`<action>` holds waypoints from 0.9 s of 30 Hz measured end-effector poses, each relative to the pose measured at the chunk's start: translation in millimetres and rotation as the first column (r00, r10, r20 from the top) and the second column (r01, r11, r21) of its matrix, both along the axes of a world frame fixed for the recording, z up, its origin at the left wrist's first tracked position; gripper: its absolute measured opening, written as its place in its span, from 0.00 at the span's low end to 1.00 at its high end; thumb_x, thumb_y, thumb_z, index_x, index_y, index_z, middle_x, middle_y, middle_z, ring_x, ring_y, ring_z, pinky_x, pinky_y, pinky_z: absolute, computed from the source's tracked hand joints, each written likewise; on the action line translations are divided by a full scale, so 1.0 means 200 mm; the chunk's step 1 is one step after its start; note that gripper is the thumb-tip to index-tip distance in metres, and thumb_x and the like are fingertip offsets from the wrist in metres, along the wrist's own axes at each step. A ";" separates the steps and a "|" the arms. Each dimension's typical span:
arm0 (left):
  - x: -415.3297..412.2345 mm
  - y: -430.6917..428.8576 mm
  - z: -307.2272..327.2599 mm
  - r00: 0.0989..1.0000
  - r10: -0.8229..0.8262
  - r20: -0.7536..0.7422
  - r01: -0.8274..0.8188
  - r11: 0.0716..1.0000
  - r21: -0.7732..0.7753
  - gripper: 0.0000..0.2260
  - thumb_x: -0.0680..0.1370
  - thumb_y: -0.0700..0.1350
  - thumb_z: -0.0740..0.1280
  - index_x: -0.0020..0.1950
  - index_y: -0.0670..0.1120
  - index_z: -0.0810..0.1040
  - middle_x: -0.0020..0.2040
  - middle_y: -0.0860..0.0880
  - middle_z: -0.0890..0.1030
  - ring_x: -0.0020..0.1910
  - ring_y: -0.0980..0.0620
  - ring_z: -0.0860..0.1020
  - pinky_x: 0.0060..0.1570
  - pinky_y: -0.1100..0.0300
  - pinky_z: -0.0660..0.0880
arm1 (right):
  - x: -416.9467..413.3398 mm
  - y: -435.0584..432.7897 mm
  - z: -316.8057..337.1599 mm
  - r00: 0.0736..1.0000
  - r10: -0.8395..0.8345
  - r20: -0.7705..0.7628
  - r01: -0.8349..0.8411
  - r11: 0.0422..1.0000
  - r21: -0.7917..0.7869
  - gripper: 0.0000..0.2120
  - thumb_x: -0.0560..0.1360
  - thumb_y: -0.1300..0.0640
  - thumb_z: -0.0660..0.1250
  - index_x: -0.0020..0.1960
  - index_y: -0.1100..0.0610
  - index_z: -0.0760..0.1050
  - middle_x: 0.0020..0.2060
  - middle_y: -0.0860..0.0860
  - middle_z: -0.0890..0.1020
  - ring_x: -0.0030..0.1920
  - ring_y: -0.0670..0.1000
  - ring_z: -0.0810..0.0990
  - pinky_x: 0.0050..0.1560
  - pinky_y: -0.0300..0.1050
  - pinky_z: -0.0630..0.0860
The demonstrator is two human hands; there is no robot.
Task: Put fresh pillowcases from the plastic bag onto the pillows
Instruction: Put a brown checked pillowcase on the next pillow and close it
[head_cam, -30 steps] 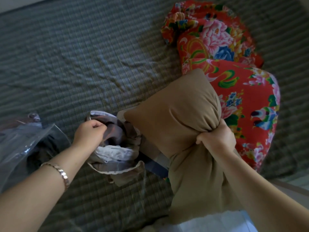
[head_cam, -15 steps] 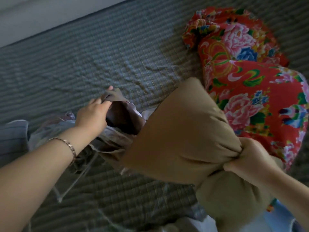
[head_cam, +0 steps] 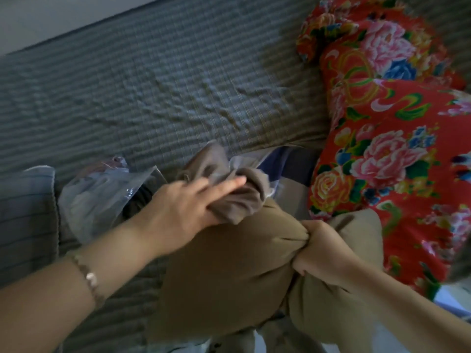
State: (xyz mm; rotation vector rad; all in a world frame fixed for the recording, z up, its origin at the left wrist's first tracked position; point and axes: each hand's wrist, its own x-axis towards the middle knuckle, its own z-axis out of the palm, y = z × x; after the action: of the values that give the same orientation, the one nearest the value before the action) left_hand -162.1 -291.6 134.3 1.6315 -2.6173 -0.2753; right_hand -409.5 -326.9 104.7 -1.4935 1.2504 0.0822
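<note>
A tan pillow (head_cam: 224, 271) lies across the near edge of the bed. My right hand (head_cam: 321, 248) grips it in a fist around its bunched middle. A grey-brown pillowcase (head_cam: 244, 200) with a pale lining sits bunched at the pillow's far end. My left hand (head_cam: 193, 202) holds this pillowcase, index finger stretched out over the fabric. A clear plastic bag (head_cam: 99, 197) with dark cloth inside lies just left of my left hand. The frame is blurred by motion.
A grey-green striped sheet (head_cam: 153, 98) covers the bed. A red floral quilt (head_cam: 397, 138) is heaped along the right side, touching the pillow. A grey striped cloth (head_cam: 25, 220) lies at the left edge. A pale wall (head_cam: 38, 16) runs along the far side.
My left hand has pulled the pillowcase right, onto the pillow's far end. The pillow has swung down towards me, my right hand still gripping its middle.
</note>
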 end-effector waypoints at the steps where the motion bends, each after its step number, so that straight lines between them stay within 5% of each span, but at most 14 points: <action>1: 0.03 0.08 -0.01 0.994 -0.045 0.103 0.048 0.998 -0.026 0.18 0.74 0.42 0.56 0.62 0.54 0.73 0.65 0.48 0.69 0.48 0.45 0.73 0.31 0.53 0.77 | 0.01 -0.01 0.01 0.995 -0.098 0.010 0.098 0.995 0.034 0.17 0.57 0.75 0.65 0.28 0.53 0.74 0.20 0.43 0.75 0.23 0.37 0.72 0.23 0.30 0.65; 4: 0.15 0.26 -0.07 0.954 0.088 0.288 -0.047 0.988 -0.147 0.24 0.72 0.36 0.54 0.66 0.53 0.69 0.60 0.42 0.69 0.48 0.43 0.69 0.32 0.52 0.76 | 0.01 -0.05 0.06 0.896 -0.443 0.018 0.429 0.876 0.220 0.18 0.59 0.85 0.59 0.29 0.63 0.72 0.15 0.44 0.71 0.17 0.41 0.68 0.18 0.30 0.61; 7: 0.24 0.32 -0.13 0.916 0.372 0.147 -0.345 0.921 -0.180 0.25 0.71 0.34 0.64 0.67 0.47 0.65 0.58 0.40 0.72 0.50 0.40 0.72 0.38 0.48 0.78 | 0.01 -0.10 0.08 0.816 -0.577 -0.027 0.565 0.788 0.244 0.17 0.58 0.84 0.61 0.33 0.64 0.74 0.16 0.47 0.74 0.24 0.50 0.72 0.22 0.33 0.67; 9: 0.25 0.30 -0.16 0.727 0.681 -0.088 -0.683 0.730 0.003 0.32 0.67 0.30 0.72 0.68 0.42 0.65 0.55 0.39 0.77 0.50 0.38 0.77 0.43 0.48 0.76 | 0.04 -0.10 0.10 0.772 -0.633 -0.058 0.625 0.739 0.253 0.20 0.59 0.83 0.61 0.35 0.59 0.76 0.21 0.51 0.77 0.29 0.54 0.74 0.29 0.40 0.71; 11: 0.24 0.27 -0.18 0.473 0.859 -0.195 -0.851 0.502 0.150 0.23 0.68 0.33 0.72 0.62 0.38 0.73 0.48 0.40 0.79 0.48 0.40 0.78 0.43 0.57 0.71 | 0.08 -0.10 0.11 0.738 -0.671 -0.072 0.664 0.701 0.262 0.21 0.60 0.83 0.60 0.36 0.57 0.75 0.28 0.55 0.77 0.32 0.56 0.73 0.33 0.44 0.71; 12: 0.24 0.28 -0.20 0.445 0.872 -0.206 -0.864 0.478 0.159 0.15 0.70 0.34 0.72 0.56 0.37 0.77 0.45 0.42 0.79 0.46 0.42 0.77 0.41 0.62 0.67 | 0.09 -0.10 0.11 0.726 -0.683 -0.076 0.676 0.689 0.263 0.21 0.60 0.82 0.60 0.37 0.57 0.75 0.31 0.56 0.77 0.33 0.57 0.73 0.34 0.45 0.72; 15: 0.25 0.31 -0.23 0.464 0.863 -0.199 -0.855 0.495 0.154 0.09 0.70 0.36 0.71 0.48 0.39 0.77 0.44 0.45 0.76 0.43 0.47 0.74 0.39 0.63 0.65 | 0.13 -0.08 0.09 0.682 -0.725 -0.097 0.721 0.645 0.253 0.21 0.58 0.81 0.61 0.38 0.57 0.76 0.34 0.56 0.77 0.35 0.58 0.74 0.37 0.47 0.73; 20: 0.33 0.38 -0.34 0.612 0.791 -0.005 -0.773 0.600 0.209 0.08 0.66 0.31 0.70 0.41 0.38 0.74 0.43 0.43 0.75 0.43 0.40 0.75 0.38 0.58 0.65 | 0.16 -0.01 0.03 0.669 -0.726 -0.160 0.739 0.630 0.239 0.21 0.56 0.80 0.63 0.39 0.57 0.77 0.35 0.57 0.78 0.38 0.59 0.76 0.43 0.51 0.75; 23: 0.37 0.47 -0.37 0.607 0.775 -0.175 -0.706 0.627 0.331 0.12 0.67 0.31 0.70 0.50 0.38 0.78 0.46 0.47 0.77 0.47 0.48 0.76 0.44 0.63 0.68 | 0.15 -0.01 -0.01 0.630 -0.745 -0.219 0.776 0.593 0.215 0.23 0.57 0.78 0.64 0.47 0.58 0.76 0.37 0.58 0.78 0.41 0.61 0.77 0.48 0.56 0.77; 27: 0.35 0.56 -0.35 0.659 0.668 -0.347 -0.611 0.744 0.271 0.10 0.68 0.45 0.64 0.47 0.42 0.72 0.42 0.55 0.70 0.38 0.58 0.69 0.37 0.72 0.69 | 0.14 -0.01 -0.02 0.593 -0.777 -0.211 0.804 0.555 0.213 0.25 0.57 0.79 0.63 0.48 0.57 0.76 0.36 0.57 0.77 0.38 0.59 0.76 0.42 0.52 0.76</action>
State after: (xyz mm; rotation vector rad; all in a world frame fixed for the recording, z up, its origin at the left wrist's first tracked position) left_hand -91.9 -179.2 63.9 2.1191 -1.5972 -0.6764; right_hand -381.0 -329.8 100.5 -0.5554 1.8088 -0.2694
